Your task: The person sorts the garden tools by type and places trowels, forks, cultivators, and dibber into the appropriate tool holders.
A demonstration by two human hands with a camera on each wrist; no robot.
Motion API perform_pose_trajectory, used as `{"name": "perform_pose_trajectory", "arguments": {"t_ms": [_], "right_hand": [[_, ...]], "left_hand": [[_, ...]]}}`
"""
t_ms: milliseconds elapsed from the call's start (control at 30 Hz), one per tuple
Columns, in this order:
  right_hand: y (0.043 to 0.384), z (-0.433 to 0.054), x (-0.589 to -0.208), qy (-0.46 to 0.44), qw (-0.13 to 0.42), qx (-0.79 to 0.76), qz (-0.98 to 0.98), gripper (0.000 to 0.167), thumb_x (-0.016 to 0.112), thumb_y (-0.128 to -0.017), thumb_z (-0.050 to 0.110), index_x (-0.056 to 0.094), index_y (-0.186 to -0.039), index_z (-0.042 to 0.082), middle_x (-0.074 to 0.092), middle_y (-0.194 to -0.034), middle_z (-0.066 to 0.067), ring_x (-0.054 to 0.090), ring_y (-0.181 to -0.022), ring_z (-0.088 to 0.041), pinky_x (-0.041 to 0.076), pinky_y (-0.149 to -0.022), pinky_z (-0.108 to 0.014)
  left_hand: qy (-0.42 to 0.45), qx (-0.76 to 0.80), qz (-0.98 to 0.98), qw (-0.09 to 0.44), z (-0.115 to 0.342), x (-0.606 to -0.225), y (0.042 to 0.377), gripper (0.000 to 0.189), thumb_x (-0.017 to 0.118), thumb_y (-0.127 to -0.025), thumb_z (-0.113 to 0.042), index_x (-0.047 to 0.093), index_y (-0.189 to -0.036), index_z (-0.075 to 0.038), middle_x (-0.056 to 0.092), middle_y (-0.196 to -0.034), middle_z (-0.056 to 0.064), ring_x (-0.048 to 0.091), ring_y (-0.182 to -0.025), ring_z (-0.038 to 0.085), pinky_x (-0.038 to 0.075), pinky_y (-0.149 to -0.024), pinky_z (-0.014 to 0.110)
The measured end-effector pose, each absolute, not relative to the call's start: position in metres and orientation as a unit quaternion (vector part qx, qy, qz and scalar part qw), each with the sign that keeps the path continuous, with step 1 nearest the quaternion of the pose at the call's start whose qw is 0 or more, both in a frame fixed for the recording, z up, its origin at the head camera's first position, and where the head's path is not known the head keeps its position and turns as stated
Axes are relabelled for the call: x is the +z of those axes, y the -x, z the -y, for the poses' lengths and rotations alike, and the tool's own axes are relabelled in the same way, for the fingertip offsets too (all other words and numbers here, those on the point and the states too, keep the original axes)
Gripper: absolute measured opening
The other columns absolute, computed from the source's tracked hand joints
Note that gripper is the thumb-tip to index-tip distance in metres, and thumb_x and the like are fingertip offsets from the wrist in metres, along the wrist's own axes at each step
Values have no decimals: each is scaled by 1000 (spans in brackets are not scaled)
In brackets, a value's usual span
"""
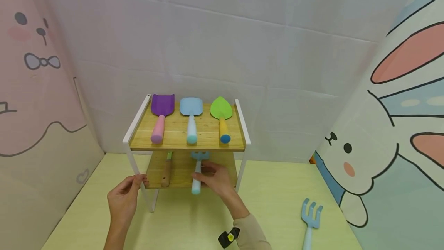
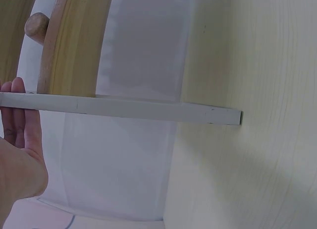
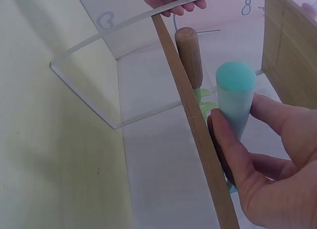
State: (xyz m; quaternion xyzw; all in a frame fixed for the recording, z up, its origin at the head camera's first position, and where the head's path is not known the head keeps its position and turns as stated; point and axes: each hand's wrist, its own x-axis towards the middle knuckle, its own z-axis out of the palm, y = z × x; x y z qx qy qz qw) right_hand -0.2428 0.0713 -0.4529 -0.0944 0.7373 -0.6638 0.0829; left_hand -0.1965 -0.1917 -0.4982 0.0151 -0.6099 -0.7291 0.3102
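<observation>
My right hand holds a light-blue garden hand rake by its pale handle, thumb on one side and fingers on the other. The rake's head lies over the lower wooden shelf, and the teal handle end sticks out past the front edge. To its left on that shelf is a tool with a wooden handle and a green head, mostly hidden in the head view. My left hand pinches the front left white leg of the two-tier rack.
On the upper shelf lie a purple shovel with a pink handle, a light-blue shovel and a green trowel with a yellow handle. Another blue hand rake rests on the table at right. Printed cloths flank the table.
</observation>
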Motion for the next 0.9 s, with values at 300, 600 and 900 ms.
{"name": "perform_pose_trajectory", "arguments": {"t_ms": [300,600,900], "right_hand": [[248,-66,-449,97,86,-637,-760,56,82,-89,17,61,-135,-8,68,-125,-23,73,-99,-30,64,-75,-37],[249,-63,-444,108,86,-614,-777,59,80,-90,16,58,-138,-10,67,-124,-27,75,-92,-34,64,-69,-39],[248,-56,-434,123,43,-551,-824,38,77,-88,15,69,-118,-7,71,-111,-23,73,-85,-28,60,-57,-31]], "left_hand": [[-26,-723,617,309,192,-497,196,13,65,-98,7,71,-95,19,77,-80,5,75,-74,11,59,-76,18],[-19,-724,616,309,191,-497,195,13,64,-98,8,71,-95,19,77,-80,6,75,-74,11,59,-77,18],[-19,-724,615,312,192,-498,196,12,65,-97,8,71,-95,19,77,-79,5,75,-74,11,58,-77,17]]}}
